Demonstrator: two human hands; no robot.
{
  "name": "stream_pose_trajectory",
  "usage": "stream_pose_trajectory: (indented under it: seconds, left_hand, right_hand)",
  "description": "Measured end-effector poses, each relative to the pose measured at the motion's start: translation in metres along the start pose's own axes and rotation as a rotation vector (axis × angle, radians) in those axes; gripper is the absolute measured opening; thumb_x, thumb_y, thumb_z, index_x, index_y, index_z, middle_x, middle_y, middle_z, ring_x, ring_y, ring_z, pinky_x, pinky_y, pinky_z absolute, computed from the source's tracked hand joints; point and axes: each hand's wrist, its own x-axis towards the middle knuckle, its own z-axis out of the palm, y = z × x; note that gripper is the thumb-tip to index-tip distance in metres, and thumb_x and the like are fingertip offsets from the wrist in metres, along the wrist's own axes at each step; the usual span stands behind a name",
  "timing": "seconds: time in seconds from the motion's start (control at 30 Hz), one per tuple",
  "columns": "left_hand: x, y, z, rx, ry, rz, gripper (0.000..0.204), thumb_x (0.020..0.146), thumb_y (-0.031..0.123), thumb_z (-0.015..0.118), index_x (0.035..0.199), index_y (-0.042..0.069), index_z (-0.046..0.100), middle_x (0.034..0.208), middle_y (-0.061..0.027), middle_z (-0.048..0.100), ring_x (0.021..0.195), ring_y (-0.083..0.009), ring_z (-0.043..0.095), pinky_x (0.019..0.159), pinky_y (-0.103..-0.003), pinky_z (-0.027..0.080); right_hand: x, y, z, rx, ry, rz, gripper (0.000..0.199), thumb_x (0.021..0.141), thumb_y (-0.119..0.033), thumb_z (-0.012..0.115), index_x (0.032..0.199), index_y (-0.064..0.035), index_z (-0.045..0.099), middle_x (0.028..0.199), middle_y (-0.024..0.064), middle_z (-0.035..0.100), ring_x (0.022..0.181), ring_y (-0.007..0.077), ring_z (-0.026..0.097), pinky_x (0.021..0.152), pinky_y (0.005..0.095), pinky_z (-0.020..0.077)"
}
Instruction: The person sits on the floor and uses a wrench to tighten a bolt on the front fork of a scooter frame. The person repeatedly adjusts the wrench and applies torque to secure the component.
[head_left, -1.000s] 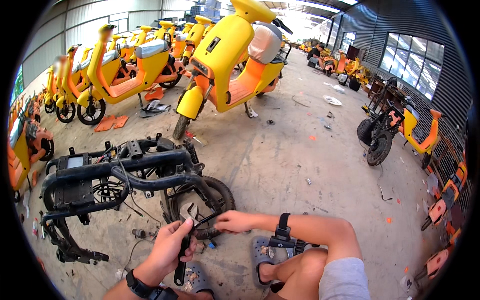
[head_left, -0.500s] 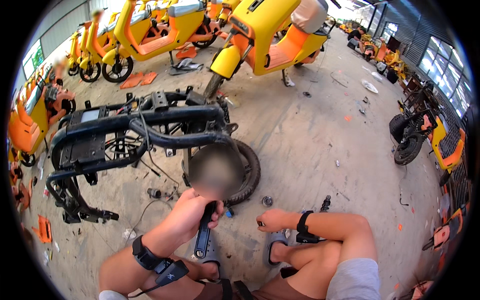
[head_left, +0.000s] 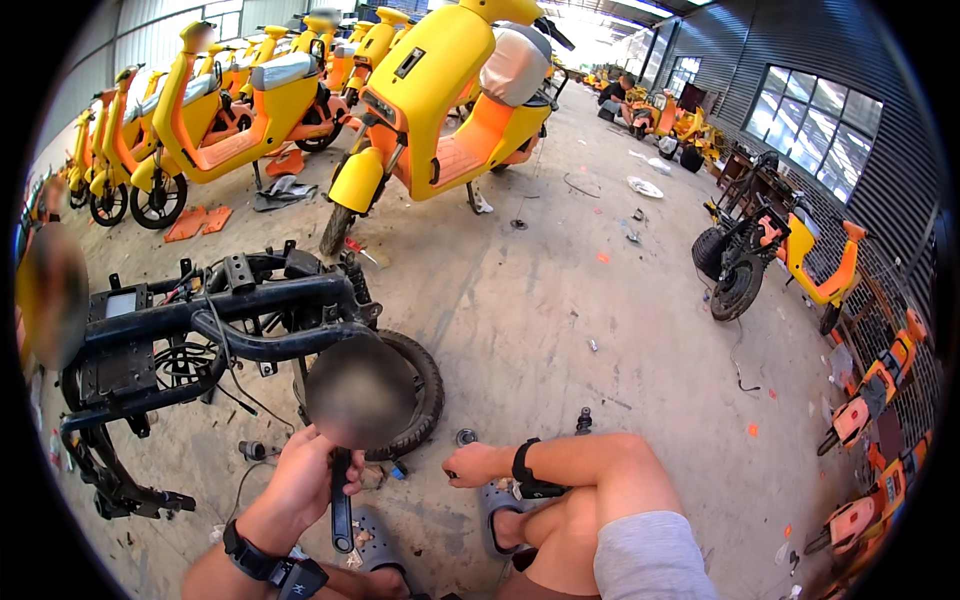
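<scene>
Rough, matt concrete is seen across the floor (head_left: 560, 320). Toward its left edge, smooth, glossy painted metal is seen on the frame (head_left: 260, 299), and dull, treaded rubber on the tyre (head_left: 431, 385). The wrench (head_left: 342, 515) is made of dark metal (smooth, apparently). The nearest yellow scooter (head_left: 435, 95) is clad in glossy plastic; the sleeve (head_left: 650, 555) is made of matt cloth.

Black on the wrench (head_left: 342, 510), black again — a bluish gleam to it — on the bike frame (head_left: 285, 300), dark tyre (head_left: 432, 380) too, and there's a bright blue scrap (head_left: 399, 470)! Big scooter (head_left: 430, 85) now: yellow body, orange footboard (head_left: 455, 160), pale grey seat cover (head_left: 515, 75). Orange panels (head_left: 197, 222) against dusty grey floor (head_left: 540, 340). Grey clogs (head_left: 380, 528), light grey sleeve (head_left: 655, 555), black wrist strap (head_left: 523, 460) — and a dark grey wall (head_left: 800, 40), finely striped by its ridges!
</scene>
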Motion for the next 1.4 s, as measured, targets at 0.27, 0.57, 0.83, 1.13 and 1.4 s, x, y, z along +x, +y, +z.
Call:
stream_pose_trajectory:
  seconds: [0.27, 0.57, 0.83, 1.13, 1.4]
  left_hand:
    - [0.013, -0.009, -0.010, 0.060, -0.054, -0.054, 0.014, 0.098, 0.017, 0.050, 0.098, 0.004, 0.048, 0.075, -0.0100, 0.058, 0.059, -0.0158, 0.052, 0.050, -0.029, 0.042]
    - [0.005, -0.006, -0.004, 0.090, -0.074, -0.027, 0.016, 0.098, 0.018, 0.052, 0.096, 0.003, 0.046, 0.075, -0.0092, 0.058, 0.059, -0.0143, 0.052, 0.047, -0.027, 0.041]
    - [0.024, -0.026, -0.001, 0.157, -0.062, -0.055, 0.019, 0.096, 0.021, 0.054, 0.096, 0.002, 0.050, 0.075, -0.0068, 0.058, 0.059, -0.0120, 0.052, 0.048, -0.026, 0.043]
    - [0.018, -0.022, -0.005, 0.138, -0.077, -0.072, 0.020, 0.096, 0.021, 0.055, 0.097, 0.002, 0.048, 0.076, -0.0081, 0.059, 0.057, -0.0121, 0.051, 0.047, -0.027, 0.042]
    - [0.017, -0.017, -0.008, 0.151, -0.086, -0.079, 0.020, 0.096, 0.021, 0.056, 0.097, 0.002, 0.049, 0.076, -0.0075, 0.059, 0.057, -0.0117, 0.052, 0.047, -0.026, 0.042]
  right_hand:
    - [0.001, -0.001, -0.011, -0.001, 0.013, 0.066, 0.026, 0.082, -0.028, 0.057, 0.091, -0.0049, 0.065, 0.083, 0.0195, 0.068, 0.081, 0.0390, 0.065, 0.072, 0.0491, 0.0521]
    - [0.005, -0.001, -0.014, -0.101, 0.020, 0.026, 0.026, 0.079, -0.024, 0.056, 0.097, -0.0070, 0.066, 0.085, 0.0184, 0.068, 0.081, 0.0365, 0.065, 0.072, 0.0478, 0.0522]
    - [0.026, -0.011, -0.156, -0.122, 0.924, -0.097, 0.033, 0.082, -0.012, 0.054, 0.114, -0.0089, 0.061, 0.094, 0.0153, 0.064, 0.081, 0.0349, 0.065, 0.069, 0.0442, 0.0524]
    - [0.035, -0.081, -0.257, 0.078, 1.128, -0.161, 0.027, 0.086, -0.014, 0.058, 0.112, -0.0064, 0.063, 0.083, 0.0137, 0.062, 0.064, 0.0293, 0.059, 0.060, 0.0358, 0.0469]
    - [0.045, -0.097, -0.227, 0.395, 1.326, -0.147, 0.019, 0.088, -0.015, 0.064, 0.104, -0.0059, 0.058, 0.079, 0.0119, 0.064, 0.063, 0.0221, 0.062, 0.060, 0.0324, 0.0486]
